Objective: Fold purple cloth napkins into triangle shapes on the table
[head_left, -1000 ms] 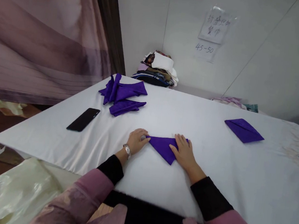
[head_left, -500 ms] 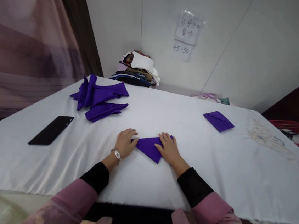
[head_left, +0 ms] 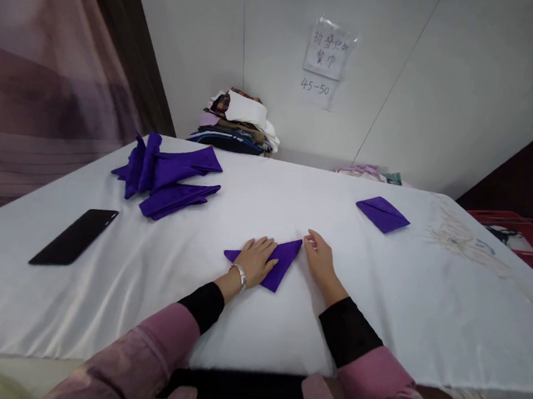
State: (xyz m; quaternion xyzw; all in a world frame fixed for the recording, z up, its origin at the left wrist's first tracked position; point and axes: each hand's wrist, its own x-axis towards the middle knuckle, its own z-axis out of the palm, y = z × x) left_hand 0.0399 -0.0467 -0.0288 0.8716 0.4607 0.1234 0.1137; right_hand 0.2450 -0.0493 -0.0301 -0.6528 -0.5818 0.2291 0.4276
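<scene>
A purple cloth napkin (head_left: pixel 283 261), folded into a triangle, lies on the white tablecloth in front of me. My left hand (head_left: pixel 255 262) rests flat on its left part, fingers stretched out and covering some of it. Just beyond the napkin's right tip is my right hand (head_left: pixel 320 256), raised on its edge with fingers slightly bent and apart. No cloth shows between those fingers. Farther off to the right sits another folded purple napkin (head_left: pixel 383 214), kite-shaped with a crease down its middle.
Several purple napkins (head_left: pixel 169 173) are heaped at the back left, near a black phone-like slab (head_left: pixel 74 238). Folded clothes (head_left: pixel 237 120) are stacked behind the white-covered table (head_left: pixel 139 319). A red basket (head_left: pixel 519 239) stands past the right edge; a handwritten sign (head_left: pixel 328 53) hangs on the wall.
My left hand has moved right, from the napkin's left tip onto its body. My right hand has come off the napkin to just beside its right tip. The view has shifted slightly.
</scene>
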